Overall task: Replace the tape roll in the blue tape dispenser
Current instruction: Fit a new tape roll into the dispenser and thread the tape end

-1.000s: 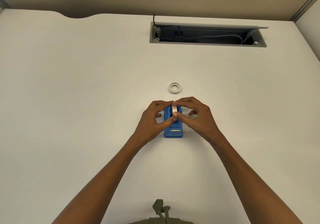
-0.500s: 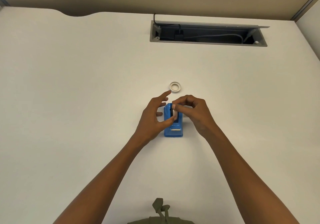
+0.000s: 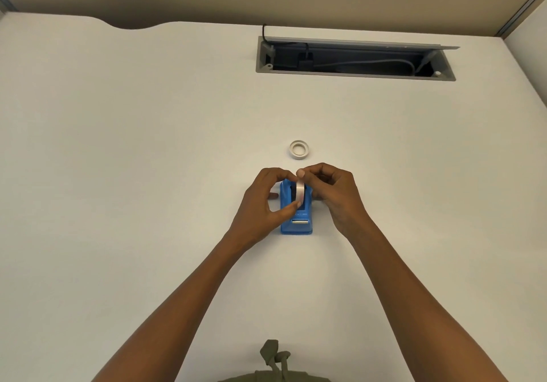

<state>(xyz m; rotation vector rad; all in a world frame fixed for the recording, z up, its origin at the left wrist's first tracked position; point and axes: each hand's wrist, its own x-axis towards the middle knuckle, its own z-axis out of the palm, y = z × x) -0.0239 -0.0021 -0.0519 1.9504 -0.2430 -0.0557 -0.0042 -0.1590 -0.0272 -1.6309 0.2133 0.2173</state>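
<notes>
The blue tape dispenser (image 3: 297, 222) stands on the white table (image 3: 118, 174), its metal cutter facing me. A white tape roll (image 3: 300, 194) sits upright in the dispenser's slot. My left hand (image 3: 263, 204) grips this roll from the left, thumb on its near edge and forefinger over its top. My right hand (image 3: 334, 192) pinches the roll's top from the right. A second white tape roll (image 3: 299, 149) lies flat on the table just beyond the dispenser, touched by neither hand.
An open grey cable tray (image 3: 355, 59) with cords inside is cut into the table at the back. An olive-green fabric piece (image 3: 273, 364) shows at the near edge. A beige partition wall rises behind the table.
My left hand's fingers, spread half a second ago, have closed back over the roll. My right hand still pinches the roll's top. The roll shows more fully above the slot.
</notes>
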